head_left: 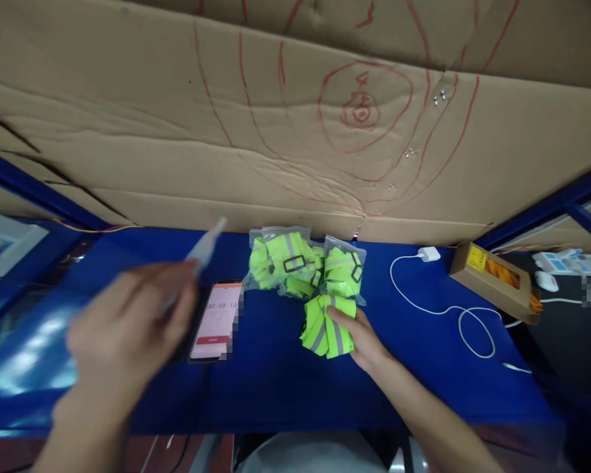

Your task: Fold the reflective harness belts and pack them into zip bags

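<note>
My right hand (367, 338) is closed on a folded reflective strap bundle (325, 325), neon yellow-green with grey stripes, held low over the blue table. On the left, my left hand (128, 322) is blurred by motion, its fingers pinched on a clear plastic bag (207, 243) whose tip sticks up past them. Beyond my right hand lie several clear bags packed with the same kind of straps: a cluster (288, 259) with a black buckle showing, and a single bag (342, 269) to its right.
A phone (214, 322) showing a timer lies beside my left hand. To the right are a white charger (428, 253) with a looping cable and a cardboard box (497, 279) with orange contents. A cardboard wall (276, 131) with red drawn rings stands behind the blue table (276, 387).
</note>
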The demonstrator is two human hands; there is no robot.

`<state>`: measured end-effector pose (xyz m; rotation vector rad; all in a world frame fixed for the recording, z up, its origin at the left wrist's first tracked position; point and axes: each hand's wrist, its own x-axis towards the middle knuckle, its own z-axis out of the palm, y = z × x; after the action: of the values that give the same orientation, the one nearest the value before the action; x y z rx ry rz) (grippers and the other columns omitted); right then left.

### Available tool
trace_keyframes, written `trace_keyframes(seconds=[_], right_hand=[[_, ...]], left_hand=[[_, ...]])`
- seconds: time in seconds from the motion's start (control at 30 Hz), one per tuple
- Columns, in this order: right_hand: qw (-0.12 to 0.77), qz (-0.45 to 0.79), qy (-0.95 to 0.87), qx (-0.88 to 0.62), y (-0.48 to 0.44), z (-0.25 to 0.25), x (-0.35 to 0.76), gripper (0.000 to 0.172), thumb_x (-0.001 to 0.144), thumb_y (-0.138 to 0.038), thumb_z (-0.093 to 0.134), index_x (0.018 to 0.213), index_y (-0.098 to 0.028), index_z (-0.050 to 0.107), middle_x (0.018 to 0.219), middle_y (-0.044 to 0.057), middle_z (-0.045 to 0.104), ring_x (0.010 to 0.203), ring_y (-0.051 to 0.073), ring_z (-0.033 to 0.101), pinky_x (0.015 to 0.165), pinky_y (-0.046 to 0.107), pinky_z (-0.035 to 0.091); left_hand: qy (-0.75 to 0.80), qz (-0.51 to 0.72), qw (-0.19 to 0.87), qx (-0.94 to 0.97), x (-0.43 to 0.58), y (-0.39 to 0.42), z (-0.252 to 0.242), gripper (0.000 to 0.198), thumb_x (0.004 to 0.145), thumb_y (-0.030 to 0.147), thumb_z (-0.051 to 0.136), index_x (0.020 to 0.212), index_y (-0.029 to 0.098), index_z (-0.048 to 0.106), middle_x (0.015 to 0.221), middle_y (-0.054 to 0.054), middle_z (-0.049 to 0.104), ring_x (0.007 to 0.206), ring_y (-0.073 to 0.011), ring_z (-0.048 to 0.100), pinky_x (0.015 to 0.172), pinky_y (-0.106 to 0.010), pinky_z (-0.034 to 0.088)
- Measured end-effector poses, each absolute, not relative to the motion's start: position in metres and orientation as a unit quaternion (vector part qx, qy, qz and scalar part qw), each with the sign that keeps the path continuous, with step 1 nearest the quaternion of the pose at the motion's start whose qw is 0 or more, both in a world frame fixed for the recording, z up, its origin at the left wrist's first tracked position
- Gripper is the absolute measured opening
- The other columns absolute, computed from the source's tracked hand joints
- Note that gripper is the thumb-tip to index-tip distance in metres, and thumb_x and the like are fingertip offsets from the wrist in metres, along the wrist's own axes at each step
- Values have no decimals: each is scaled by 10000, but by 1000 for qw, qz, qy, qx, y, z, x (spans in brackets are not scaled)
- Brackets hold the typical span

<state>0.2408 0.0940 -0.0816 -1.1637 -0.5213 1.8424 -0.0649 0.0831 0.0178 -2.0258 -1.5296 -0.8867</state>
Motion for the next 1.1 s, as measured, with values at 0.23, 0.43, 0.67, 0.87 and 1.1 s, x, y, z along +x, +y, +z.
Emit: trace_keyframes(seconds=[0.23,0.43,0.67,0.87,1.1], right_hand=[[603,581,-169,-519,99,-72,289,576,699,-424,923,1185,-170,746,1118,99,801,1048,311,772,955,418,628],[634,448,-154,-611,64,-90,345,653,684,-415,929,1248,-157,726,1175,116,784,1045,307,772,947,419,635],[611,478,-140,-616,42,-105,350,586,699,-420,915,1194,-156,743,1212,126,771,1010,322,779,876,421,656],[583,520,-144,-608,36,-102,351,579,702,-414,919,1192,-159,745,1122,121,798,1026,337,775,886,430,651],[547,589,-138,-580,32,-98,333,571,697,-432,921,1164,-159,740,1090,122,798,975,320,773,833,407,638]], left_hand=[[-324,-153,57,-932,79,19,-41,403,957,118,514,1340,92,637,1215,-133,739,862,-245,702,762,-393,595],[-292,-63,-102,-949,93,23,-73,1049,791,429,869,1631,207,281,1627,-196,414,1390,-383,526,1091,-541,503],[-325,-77,-174,-926,98,58,-96,1303,658,701,851,1665,293,132,1707,-231,199,1580,-452,189,1226,-738,177],[-358,-87,-216,-904,102,64,-99,1219,723,731,783,1664,290,146,1634,-232,361,1516,-465,330,1196,-785,168],[-376,-174,-153,-897,99,65,-95,1247,690,751,795,1654,283,157,1515,-201,468,1427,-433,431,1239,-748,34]])
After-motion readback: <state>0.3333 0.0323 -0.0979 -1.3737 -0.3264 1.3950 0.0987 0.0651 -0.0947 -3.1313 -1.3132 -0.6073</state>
